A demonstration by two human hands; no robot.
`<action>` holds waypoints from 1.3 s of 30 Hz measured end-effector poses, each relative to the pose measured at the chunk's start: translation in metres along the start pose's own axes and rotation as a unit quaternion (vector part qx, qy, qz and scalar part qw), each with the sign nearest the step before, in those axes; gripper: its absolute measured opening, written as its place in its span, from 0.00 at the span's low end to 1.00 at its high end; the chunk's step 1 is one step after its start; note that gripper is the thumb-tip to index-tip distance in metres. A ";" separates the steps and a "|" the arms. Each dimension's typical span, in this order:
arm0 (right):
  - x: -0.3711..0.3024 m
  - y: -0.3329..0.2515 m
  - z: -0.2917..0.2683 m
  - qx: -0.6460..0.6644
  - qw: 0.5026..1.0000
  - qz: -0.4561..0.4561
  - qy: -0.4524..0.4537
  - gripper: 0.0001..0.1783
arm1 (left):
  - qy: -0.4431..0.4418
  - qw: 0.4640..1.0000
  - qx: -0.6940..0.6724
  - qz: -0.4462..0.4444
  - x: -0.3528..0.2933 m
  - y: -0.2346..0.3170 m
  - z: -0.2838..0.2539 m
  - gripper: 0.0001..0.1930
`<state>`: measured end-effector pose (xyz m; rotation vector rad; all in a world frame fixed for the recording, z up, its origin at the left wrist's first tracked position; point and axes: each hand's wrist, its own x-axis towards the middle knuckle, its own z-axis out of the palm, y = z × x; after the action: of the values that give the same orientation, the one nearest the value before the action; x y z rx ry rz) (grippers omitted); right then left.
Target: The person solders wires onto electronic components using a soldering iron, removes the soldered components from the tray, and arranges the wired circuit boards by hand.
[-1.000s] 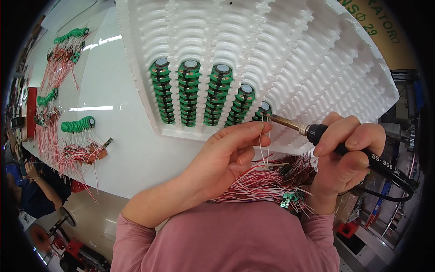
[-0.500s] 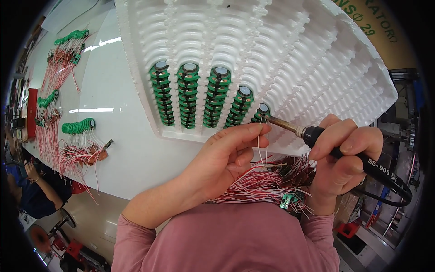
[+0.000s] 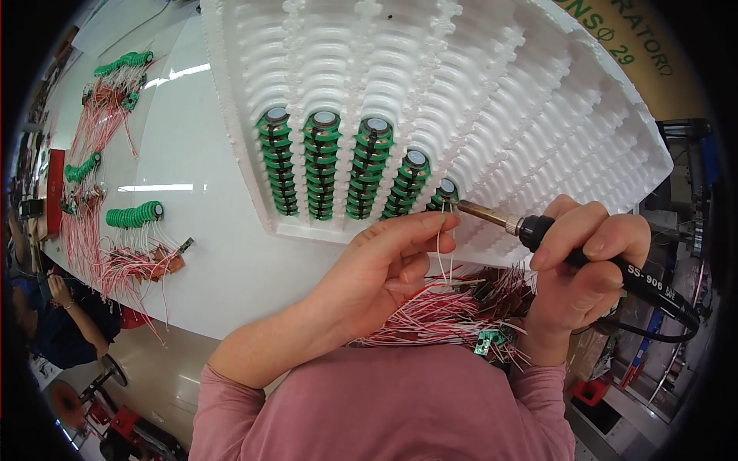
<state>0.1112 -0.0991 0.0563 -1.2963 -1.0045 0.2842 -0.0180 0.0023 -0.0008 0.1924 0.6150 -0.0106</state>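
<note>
My right hand (image 3: pixel 592 257) grips a black-handled soldering iron (image 3: pixel 550 230), its metal barrel pointing left. The tip sits close to the front round green circuit board (image 3: pixel 443 197) of a short row in a white foam tray (image 3: pixel 492 131); whether they touch I cannot tell. Just below that board, my left hand (image 3: pixel 392 265) pinches a thin white wire (image 3: pixel 440 244) between thumb and forefinger. More wires hang under these fingers toward a bundle of red and white wires (image 3: pixel 430 311) with small circuit boards, lying between me and the tray.
Several stacked rows of round green boards (image 3: pixel 371 165) stand in the tray's left grooves. On the white table (image 3: pixel 207 269) at left lie green board rolls (image 3: pixel 134 214) with red and white wires. A co-worker's arm (image 3: pixel 77 315) shows far left. A cardboard box (image 3: pixel 615 46) stands behind the tray.
The soldering iron has drawn slightly right and down, its tip a little off its former spot. My left hand stays almost still with the wire.
</note>
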 end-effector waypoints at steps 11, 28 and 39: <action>0.000 -0.003 0.006 -0.007 1.000 0.017 0.012 0.22 | -0.009 1.000 0.008 0.002 -0.001 0.001 -0.003 0.12; -0.002 0.002 0.008 -0.007 1.000 0.010 0.006 0.21 | -0.009 1.000 0.002 -0.009 0.001 0.003 -0.004 0.12; -0.001 0.003 0.007 -0.017 1.000 0.002 0.018 0.23 | -0.022 1.000 0.001 -0.006 0.001 0.004 -0.005 0.13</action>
<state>0.1066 -0.0937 0.0526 -1.3304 -0.9798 0.2455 -0.0202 0.0069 -0.0045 0.1903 0.5718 -0.0269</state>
